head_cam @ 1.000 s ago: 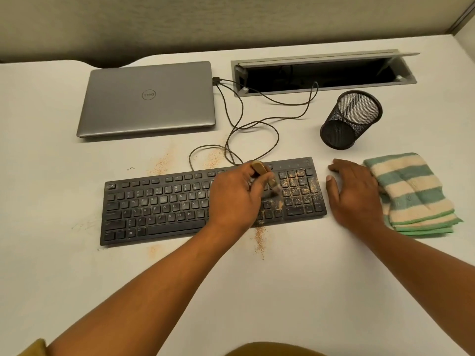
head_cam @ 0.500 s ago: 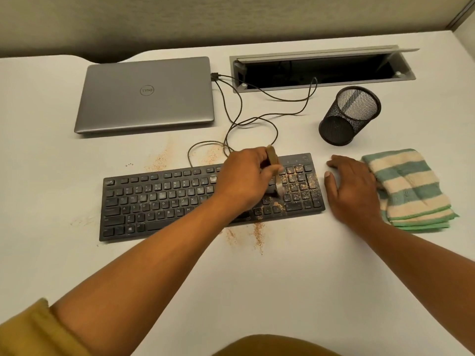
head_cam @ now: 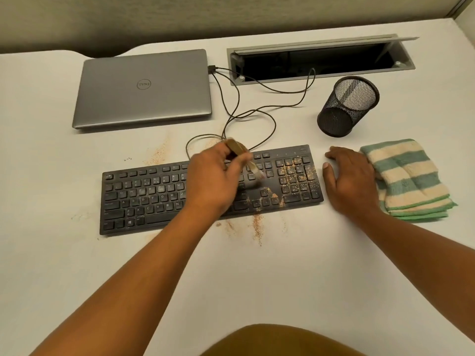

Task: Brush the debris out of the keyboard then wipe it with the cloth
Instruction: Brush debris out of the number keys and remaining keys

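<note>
Further left than before, my left hand [head_cam: 213, 181] grips small wooden brush [head_cam: 235, 148] over black crumb-dusted keyboard [head_cam: 144, 196], my right hand [head_cam: 352, 181] flat, fingers straight, touching green-striped cloth [head_cam: 408, 178].

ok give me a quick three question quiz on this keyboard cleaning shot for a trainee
1. True or false: the cloth is being wiped across the keyboard.
2. What does the left hand hold? A a brush B a pen C a spray can
3. Fill in: most debris on the keys lies at the keyboard's ___ end.
Key: 1 false, it lies folded on the desk by the right hand; 2 A; 3 right.
</note>
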A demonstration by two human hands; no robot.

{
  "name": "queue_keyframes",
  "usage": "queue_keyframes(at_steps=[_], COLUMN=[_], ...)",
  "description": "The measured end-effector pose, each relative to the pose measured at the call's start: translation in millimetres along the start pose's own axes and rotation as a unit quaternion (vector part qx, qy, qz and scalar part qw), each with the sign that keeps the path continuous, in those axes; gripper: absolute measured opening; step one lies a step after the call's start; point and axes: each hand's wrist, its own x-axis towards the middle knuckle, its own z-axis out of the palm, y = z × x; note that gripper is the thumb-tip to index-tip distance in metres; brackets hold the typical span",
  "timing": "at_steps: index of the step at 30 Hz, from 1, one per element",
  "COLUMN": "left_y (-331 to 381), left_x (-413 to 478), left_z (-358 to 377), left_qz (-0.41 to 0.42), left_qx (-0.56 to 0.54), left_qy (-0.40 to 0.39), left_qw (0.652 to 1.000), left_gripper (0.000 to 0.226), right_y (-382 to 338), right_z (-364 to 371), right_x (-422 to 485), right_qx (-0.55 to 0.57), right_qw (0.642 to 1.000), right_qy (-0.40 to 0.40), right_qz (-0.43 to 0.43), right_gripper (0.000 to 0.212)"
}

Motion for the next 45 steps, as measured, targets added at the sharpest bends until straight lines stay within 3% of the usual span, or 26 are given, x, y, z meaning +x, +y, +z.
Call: queue_keyframes(at_steps=[2, 11, 17, 22, 27, 32, 37, 42, 45], left_y=[-6, 2, 5, 10, 16, 21, 25, 23, 22], left_x=[3, -10, 4, -4, 6, 4, 6, -1, -3], left_z=[-5, 25, 11, 21, 24, 32, 29, 32, 30], left_qz=[-0.008, -0.032, -0.016, -0.022, 0.001, -0.014, 0.013, 0.019, 0.038], left_qx=[-0.006, -0.007, 0.007, 0.042, 0.055, 0.056, 0.049, 0.077, 0.074], left_qy=[0.018, -0.089, -0.028, -0.153, -0.088, -0.196, -0.109, -0.224, -0.162], left_qw=[1.000, 0.995, 0.999, 0.987, 0.995, 0.979, 0.993, 0.971, 0.983], left_gripper=[0.004, 0.007, 0.008, 0.004, 0.017, 0.013, 0.017, 0.011, 0.015], right_y=[1, 0, 2, 1, 2, 2, 2, 2, 2], right_z=[0, 0, 1, 3, 3, 2, 2, 2, 2], right_x=[0, -1, 0, 0, 0, 0, -1, 0, -1], right_qx=[-0.001, 0.004, 0.007, 0.003, 0.002, 0.000, 0.003, 0.001, 0.001], right_qw=[1.000, 1.000, 1.000, 1.000, 1.000, 1.000, 1.000, 1.000, 1.000], right_qy=[0.001, 0.004, 0.005, 0.005, 0.003, 0.001, 0.000, 0.001, 0.003], right_qz=[0.000, -0.005, -0.006, -0.001, -0.001, -0.003, -0.002, -0.001, -0.004], right_gripper=[0.034, 0.033, 0.033, 0.033, 0.033, 0.033, 0.034, 0.034, 0.033])
